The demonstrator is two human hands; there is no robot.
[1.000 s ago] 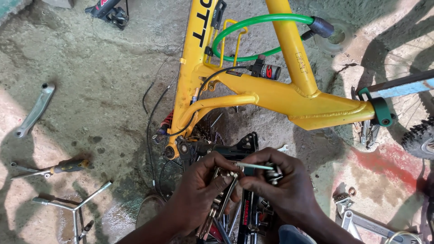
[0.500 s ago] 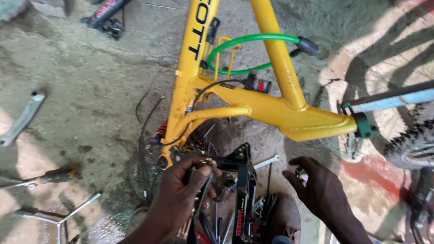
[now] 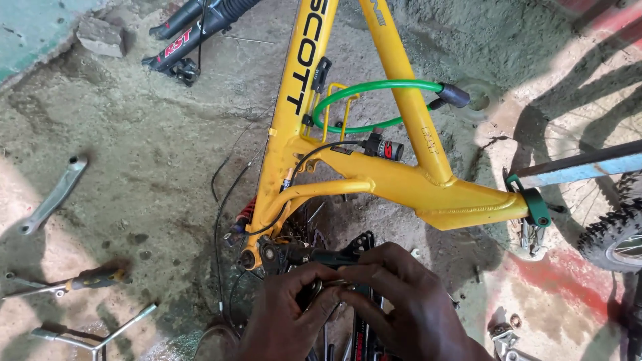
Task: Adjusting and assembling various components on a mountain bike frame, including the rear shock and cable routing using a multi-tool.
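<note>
A yellow bicycle frame (image 3: 374,180) lies upside down over the dirt floor, with a green cable lock (image 3: 374,87) looped through it. My left hand (image 3: 284,317) and my right hand (image 3: 408,301) meet just below the frame's rear joint. Both pinch a small dark metal part (image 3: 334,284) between their fingertips, close to the black dropout piece (image 3: 334,256). What the part is stays hidden by my fingers. Black cables (image 3: 224,220) trail from the frame to the left.
A crank arm (image 3: 52,196), a screwdriver (image 3: 67,283) and a three-way wrench (image 3: 100,333) lie on the floor at left. A suspension fork (image 3: 200,23) lies at the top. A knobby tyre (image 3: 612,234) and a blue bar (image 3: 582,167) stand at right.
My right hand was apart at the lower right half a second ago; it has come back to the left hand, and both now close on the small part. The view shifted down the frame.
</note>
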